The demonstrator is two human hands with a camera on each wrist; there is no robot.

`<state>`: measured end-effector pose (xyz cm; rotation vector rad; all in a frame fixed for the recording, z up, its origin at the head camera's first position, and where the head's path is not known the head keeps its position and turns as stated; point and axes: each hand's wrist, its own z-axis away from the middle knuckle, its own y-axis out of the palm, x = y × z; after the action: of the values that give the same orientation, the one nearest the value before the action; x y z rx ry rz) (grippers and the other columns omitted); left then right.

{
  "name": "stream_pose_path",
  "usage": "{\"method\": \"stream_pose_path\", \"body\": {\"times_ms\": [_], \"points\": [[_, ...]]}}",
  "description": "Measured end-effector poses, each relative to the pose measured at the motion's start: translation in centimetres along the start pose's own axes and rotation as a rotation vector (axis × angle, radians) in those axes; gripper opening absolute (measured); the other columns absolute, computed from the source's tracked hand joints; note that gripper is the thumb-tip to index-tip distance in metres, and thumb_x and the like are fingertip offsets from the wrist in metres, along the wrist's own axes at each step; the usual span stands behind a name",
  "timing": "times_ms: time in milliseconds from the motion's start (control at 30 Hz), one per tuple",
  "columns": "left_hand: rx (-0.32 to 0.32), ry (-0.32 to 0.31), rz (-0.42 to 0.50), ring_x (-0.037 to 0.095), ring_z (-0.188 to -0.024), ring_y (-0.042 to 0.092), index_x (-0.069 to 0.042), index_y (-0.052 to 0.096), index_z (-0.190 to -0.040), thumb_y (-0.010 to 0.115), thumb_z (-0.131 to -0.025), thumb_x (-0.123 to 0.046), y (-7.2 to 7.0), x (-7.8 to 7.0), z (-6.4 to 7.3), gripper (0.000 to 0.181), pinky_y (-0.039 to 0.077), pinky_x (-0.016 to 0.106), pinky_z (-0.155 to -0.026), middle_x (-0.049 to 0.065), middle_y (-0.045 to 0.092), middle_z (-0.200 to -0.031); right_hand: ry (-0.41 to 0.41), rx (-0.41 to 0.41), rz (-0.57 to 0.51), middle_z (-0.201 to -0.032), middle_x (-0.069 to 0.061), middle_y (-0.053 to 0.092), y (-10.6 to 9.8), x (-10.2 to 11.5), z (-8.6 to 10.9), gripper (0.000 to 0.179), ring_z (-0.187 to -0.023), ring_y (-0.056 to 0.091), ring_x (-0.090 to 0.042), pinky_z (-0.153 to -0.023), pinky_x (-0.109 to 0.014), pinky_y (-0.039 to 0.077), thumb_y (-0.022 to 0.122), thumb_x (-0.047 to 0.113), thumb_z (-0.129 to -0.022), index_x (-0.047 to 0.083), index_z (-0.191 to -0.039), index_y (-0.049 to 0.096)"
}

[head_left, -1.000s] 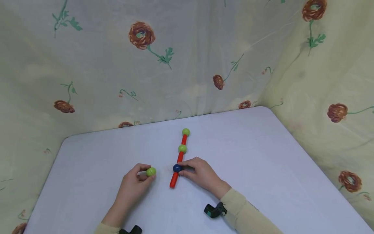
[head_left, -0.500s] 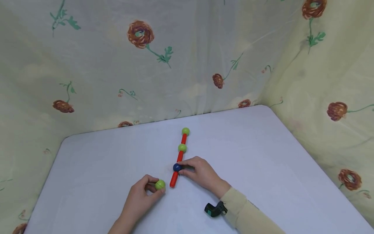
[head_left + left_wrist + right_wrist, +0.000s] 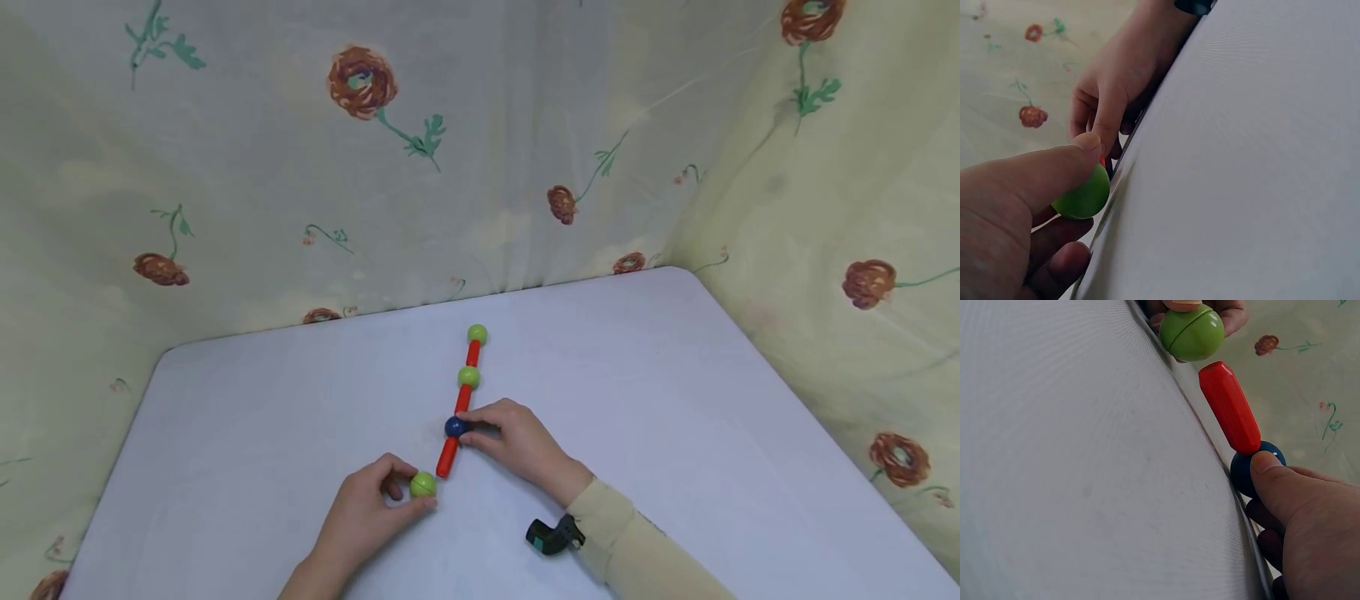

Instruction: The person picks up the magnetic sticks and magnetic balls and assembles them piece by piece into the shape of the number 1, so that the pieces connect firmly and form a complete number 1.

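A chain of red rods and balls lies on the white table. From the far end come a green ball [image 3: 477, 334], a red rod, a second green ball [image 3: 468, 377], another rod, a dark blue ball [image 3: 454, 427] and a last red rod [image 3: 447, 457]. My right hand [image 3: 517, 442] pinches the blue ball between thumb and fingers. Between its thumb and fingers my left hand [image 3: 375, 508] holds a loose green ball [image 3: 423, 485], close to the near end of the last rod. In the right wrist view a small gap separates this green ball [image 3: 1192, 334] from the red rod [image 3: 1230, 407].
The white table [image 3: 637, 375] runs back to a flowered cloth [image 3: 480, 167] that hangs behind it and at the sides. A black wrist device [image 3: 553, 536] sits by the right sleeve.
The left hand has carried its green ball right and toward me, to beside the near end of the rod. The right hand and the chain stay almost where they were.
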<state>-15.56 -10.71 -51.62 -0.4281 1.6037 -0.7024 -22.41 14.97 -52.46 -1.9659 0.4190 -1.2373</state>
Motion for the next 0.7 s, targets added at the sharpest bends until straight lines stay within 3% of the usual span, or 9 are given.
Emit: {"method": "stream_pose_path", "body": {"times_ms": [400, 700], "points": [[-0.017, 0.086, -0.045, 0.003, -0.075, 0.055, -0.032, 0.067, -0.091, 0.087, -0.069, -0.050, 0.4, -0.3, -0.1, 0.034, 0.049, 0.025, -0.069, -0.023, 0.060, -0.083, -0.016, -0.008, -0.009, -0.108, 0.013, 0.069, -0.1, 0.0, -0.1, 0.038, -0.100, 0.059, -0.005, -0.087, -0.028, 0.050, 0.075, 0.035, -0.088, 0.026, -0.124, 0.070], [-0.017, 0.093, -0.085, 0.004, -0.075, 0.052, -0.029, 0.068, -0.093, 0.085, -0.070, -0.054, 1.0, -0.5, -0.1, 0.037, 0.048, 0.025, -0.069, -0.023, 0.058, -0.081, -0.024, -0.017, -0.011, -0.108, 0.013, 0.069, 0.1, -0.2, -0.1, 0.037, -0.100, 0.059, -0.003, -0.087, -0.026, 0.050, 0.076, 0.033, -0.087, 0.025, -0.124, 0.071]]}}
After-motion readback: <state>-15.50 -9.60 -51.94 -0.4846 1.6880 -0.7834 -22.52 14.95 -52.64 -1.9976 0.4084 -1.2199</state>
